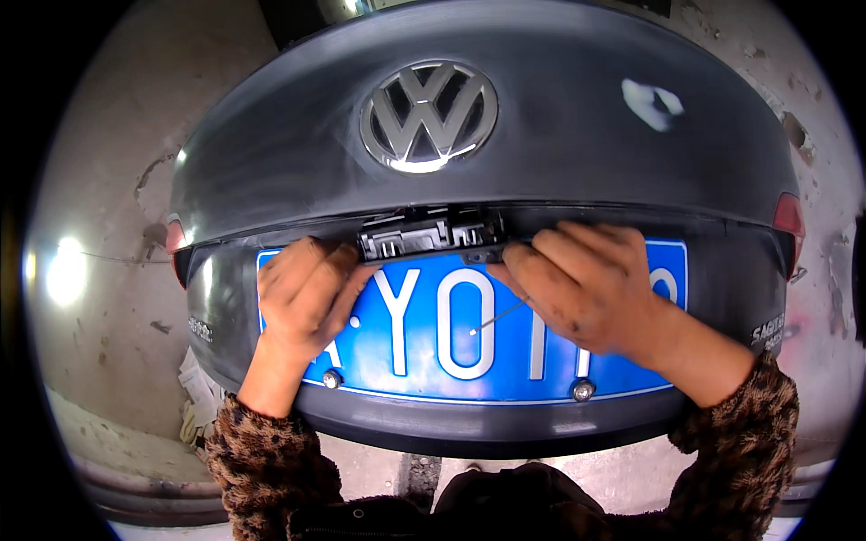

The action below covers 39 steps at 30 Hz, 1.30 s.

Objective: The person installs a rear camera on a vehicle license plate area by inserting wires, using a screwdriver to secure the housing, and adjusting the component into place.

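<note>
A black plastic housing [424, 240] with clips and slots sits at the middle of the car's trunk lid, just above the blue license plate [419, 352]. My left hand [311, 293] pinches its left end, fingers curled and thumb beneath. At the other end, my right hand [582, 284] has closed fingers on the housing's right corner. A thin cable [505, 316] with a small pale tip hangs from beneath my right hand across the plate. Behind the housing, the part of the lid it covers is hidden.
The dark grey trunk lid [559, 135] bears a round chrome emblem [428, 117]. Red tail lights [787, 225] sit at its sides. Two screws [584, 389] hold the plate's lower edge. Crumpled papers [198, 392] lie at the left, by a stained wall [108, 270].
</note>
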Each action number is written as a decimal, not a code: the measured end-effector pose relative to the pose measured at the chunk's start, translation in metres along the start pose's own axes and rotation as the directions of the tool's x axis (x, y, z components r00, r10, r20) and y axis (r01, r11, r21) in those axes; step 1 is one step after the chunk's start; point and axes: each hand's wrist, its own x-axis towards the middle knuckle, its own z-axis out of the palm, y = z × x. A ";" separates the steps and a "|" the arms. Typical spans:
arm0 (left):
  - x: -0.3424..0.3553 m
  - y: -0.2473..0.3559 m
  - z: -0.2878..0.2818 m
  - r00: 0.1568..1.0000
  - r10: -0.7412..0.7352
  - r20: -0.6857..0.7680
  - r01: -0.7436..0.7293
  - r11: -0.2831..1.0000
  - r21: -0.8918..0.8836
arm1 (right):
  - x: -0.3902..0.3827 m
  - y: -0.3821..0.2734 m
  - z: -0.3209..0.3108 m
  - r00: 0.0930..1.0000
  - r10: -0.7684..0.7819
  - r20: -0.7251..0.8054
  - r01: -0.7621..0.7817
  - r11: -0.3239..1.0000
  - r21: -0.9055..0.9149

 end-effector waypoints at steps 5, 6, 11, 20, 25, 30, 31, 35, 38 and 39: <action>-0.005 -0.004 -0.007 0.995 0.092 0.023 -0.093 0.995 0.037 | 0.004 -0.005 -0.002 1.000 0.010 0.019 -0.011 0.999 0.039; -0.005 -0.005 -0.007 0.993 0.113 0.018 -0.114 0.992 0.046 | 0.005 -0.006 -0.002 1.000 0.013 0.020 -0.013 0.999 0.041; -0.007 -0.009 -0.009 0.982 0.186 0.031 -0.188 0.979 0.077 | 0.007 -0.008 -0.003 0.999 0.011 0.052 -0.013 0.999 0.046; -0.007 -0.015 -0.012 0.993 0.120 0.018 -0.121 0.992 0.038 | 0.011 -0.015 0.004 1.000 0.002 -0.001 -0.002 1.000 0.004; -0.006 -0.019 -0.013 0.993 0.117 -0.006 -0.117 0.992 0.042 | 0.014 -0.019 0.007 1.000 0.015 0.022 -0.015 1.000 -0.013; -0.007 -0.023 -0.014 0.995 0.099 -0.011 -0.099 0.995 0.031 | 0.021 -0.023 0.010 0.999 0.036 0.008 -0.036 0.999 -0.039; -0.007 -0.024 -0.014 0.996 0.088 -0.002 -0.088 0.996 0.029 | 0.022 -0.024 0.010 0.999 0.040 0.002 -0.040 0.999 -0.038; -0.010 -0.028 -0.018 0.990 0.143 0.006 -0.143 0.989 0.023 | 0.025 -0.027 0.011 0.997 0.073 0.012 -0.072 0.996 -0.046; -0.010 -0.030 -0.018 0.983 0.184 -0.014 -0.184 0.983 0.010 | 0.026 -0.028 0.012 0.994 0.101 0.031 -0.098 0.992 -0.083; -0.011 -0.031 -0.018 0.980 0.196 -0.020 -0.195 0.981 0.017 | 0.027 -0.028 0.012 0.992 0.121 0.045 -0.117 0.990 -0.075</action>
